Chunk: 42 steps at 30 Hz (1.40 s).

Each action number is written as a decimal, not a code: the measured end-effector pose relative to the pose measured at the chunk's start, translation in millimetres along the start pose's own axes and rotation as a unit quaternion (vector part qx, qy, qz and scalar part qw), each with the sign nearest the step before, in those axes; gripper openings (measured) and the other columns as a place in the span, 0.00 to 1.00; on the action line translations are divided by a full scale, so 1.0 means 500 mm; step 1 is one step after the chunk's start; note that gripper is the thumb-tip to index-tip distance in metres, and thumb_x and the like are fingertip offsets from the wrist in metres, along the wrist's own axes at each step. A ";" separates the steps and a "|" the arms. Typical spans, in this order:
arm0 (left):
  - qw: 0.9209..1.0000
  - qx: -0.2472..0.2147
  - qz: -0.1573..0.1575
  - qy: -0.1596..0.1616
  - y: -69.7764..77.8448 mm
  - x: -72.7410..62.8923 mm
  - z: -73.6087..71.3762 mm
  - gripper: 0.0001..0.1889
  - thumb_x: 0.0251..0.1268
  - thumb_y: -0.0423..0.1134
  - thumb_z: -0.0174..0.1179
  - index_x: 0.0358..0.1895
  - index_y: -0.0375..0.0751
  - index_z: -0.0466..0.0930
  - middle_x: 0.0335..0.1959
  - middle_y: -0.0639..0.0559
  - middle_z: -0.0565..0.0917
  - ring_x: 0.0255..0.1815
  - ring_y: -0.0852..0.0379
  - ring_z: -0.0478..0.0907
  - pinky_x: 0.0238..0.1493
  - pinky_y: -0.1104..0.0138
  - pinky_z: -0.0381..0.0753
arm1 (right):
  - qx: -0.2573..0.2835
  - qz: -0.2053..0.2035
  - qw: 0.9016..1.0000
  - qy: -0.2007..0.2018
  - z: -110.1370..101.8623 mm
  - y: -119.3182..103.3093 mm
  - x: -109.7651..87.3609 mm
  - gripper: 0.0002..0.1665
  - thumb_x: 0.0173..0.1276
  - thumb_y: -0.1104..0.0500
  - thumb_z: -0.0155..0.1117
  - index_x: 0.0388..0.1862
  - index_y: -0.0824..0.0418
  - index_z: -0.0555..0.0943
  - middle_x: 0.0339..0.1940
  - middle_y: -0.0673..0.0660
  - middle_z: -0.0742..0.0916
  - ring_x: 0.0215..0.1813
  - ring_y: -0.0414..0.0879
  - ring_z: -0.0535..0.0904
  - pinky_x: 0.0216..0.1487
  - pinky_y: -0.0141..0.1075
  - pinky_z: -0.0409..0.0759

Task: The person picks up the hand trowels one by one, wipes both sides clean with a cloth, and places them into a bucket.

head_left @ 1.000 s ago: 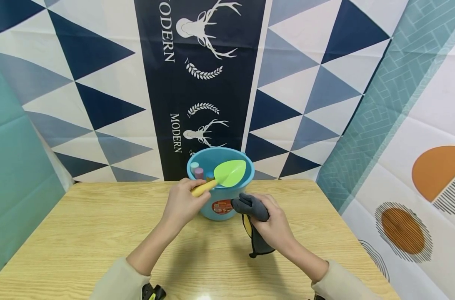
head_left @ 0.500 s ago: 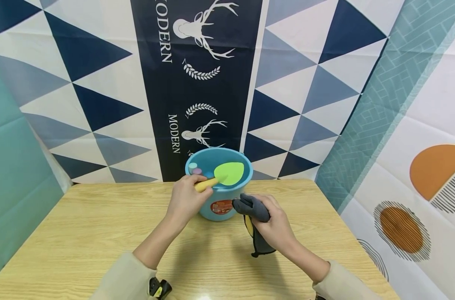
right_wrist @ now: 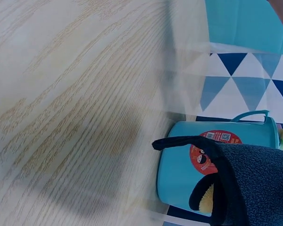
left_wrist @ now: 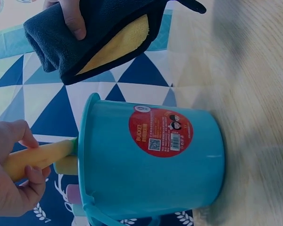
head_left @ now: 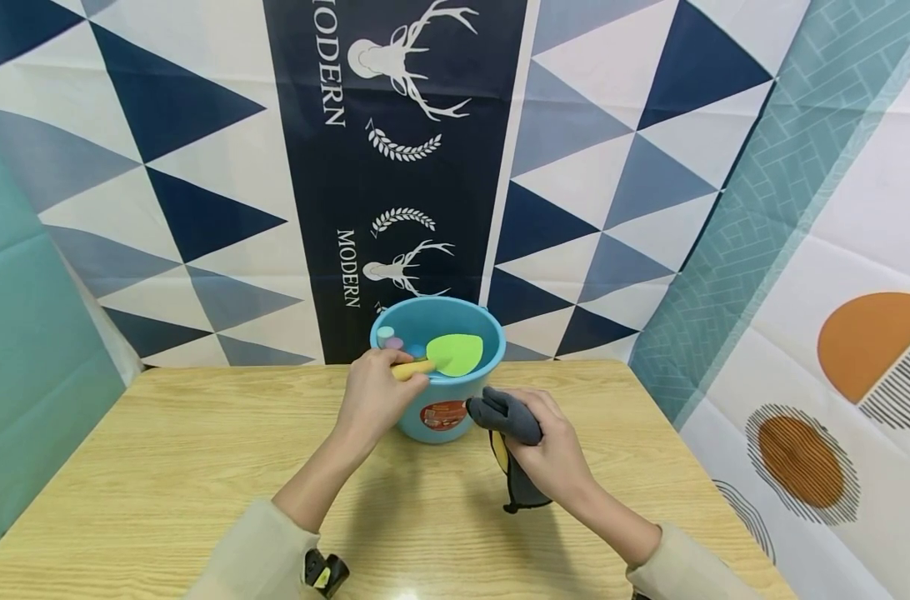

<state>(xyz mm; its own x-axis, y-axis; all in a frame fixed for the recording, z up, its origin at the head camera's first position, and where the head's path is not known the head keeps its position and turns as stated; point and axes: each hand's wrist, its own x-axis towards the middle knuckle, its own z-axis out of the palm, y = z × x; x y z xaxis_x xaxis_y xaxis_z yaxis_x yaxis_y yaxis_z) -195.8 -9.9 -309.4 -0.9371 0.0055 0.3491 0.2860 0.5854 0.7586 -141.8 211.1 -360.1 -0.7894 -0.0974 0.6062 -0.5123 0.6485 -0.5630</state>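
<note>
A toy shovel with a green blade (head_left: pixel 457 354) and a yellow handle (left_wrist: pixel 40 159) is gripped by my left hand (head_left: pixel 376 392) at the bucket's near rim. Its blade lies inside the mouth of the blue bucket (head_left: pixel 425 422); in the left wrist view the rim hides most of it. My right hand (head_left: pixel 548 437) holds a folded dark grey cloth (head_left: pixel 503 412) with a yellow underside (left_wrist: pixel 118 42), just right of the bucket and apart from it. The cloth's loose end hangs below that hand, and it covers part of the bucket in the right wrist view (right_wrist: pixel 259 181).
Pale blue and purple rounded ends (head_left: pixel 393 342) of other things stick up inside the bucket's left side. The bucket stands upright near the back edge of the wooden table (head_left: pixel 200 467), close to a patterned wall cloth (head_left: pixel 222 167). A red label (left_wrist: pixel 160 131) faces the front.
My left hand has moved slightly right, and the shovel's blade has tilted and sunk lower into the bucket. The right hand with the cloth has stayed nearly still.
</note>
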 end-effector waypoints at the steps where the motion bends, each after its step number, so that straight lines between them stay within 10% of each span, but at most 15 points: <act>1: 1.000 0.000 -0.005 -0.003 0.001 0.001 0.000 0.16 0.47 0.40 0.61 0.39 0.35 0.85 0.39 0.47 0.84 0.40 0.54 0.76 0.38 0.64 0.80 | 0.001 0.000 1.000 0.000 0.000 -0.001 0.000 0.28 0.51 0.71 0.69 0.53 0.56 0.78 0.52 0.55 0.81 0.55 0.51 0.77 0.53 0.50 0.77; 11: 0.999 0.000 -0.029 -0.035 0.001 0.006 0.002 0.17 0.49 0.40 0.61 0.43 0.36 0.84 0.40 0.47 0.84 0.33 0.56 0.78 0.32 0.69 0.79 | -0.001 -0.003 1.000 0.003 -0.002 0.002 -0.001 0.28 0.51 0.71 0.69 0.53 0.56 0.78 0.52 0.56 0.81 0.55 0.52 0.77 0.52 0.51 0.77; 42: 0.993 -0.071 0.091 0.034 -0.021 0.014 0.058 0.05 0.53 0.36 0.63 0.28 0.40 0.77 0.26 0.50 0.78 0.29 0.57 0.74 0.32 0.68 0.75 | -0.028 -0.029 0.999 0.011 -0.009 0.024 0.000 0.28 0.52 0.71 0.69 0.53 0.57 0.78 0.51 0.58 0.80 0.54 0.53 0.78 0.50 0.51 0.79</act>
<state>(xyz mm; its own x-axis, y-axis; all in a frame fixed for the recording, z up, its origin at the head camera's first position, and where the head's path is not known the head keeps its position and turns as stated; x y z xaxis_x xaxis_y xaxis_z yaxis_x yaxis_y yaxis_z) -211.3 7.3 -331.0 -0.8525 0.0434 0.5209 0.4799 0.4598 0.7472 -146.5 222.3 -364.2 -0.7509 -0.1209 0.6493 -0.5376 0.6829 -0.4945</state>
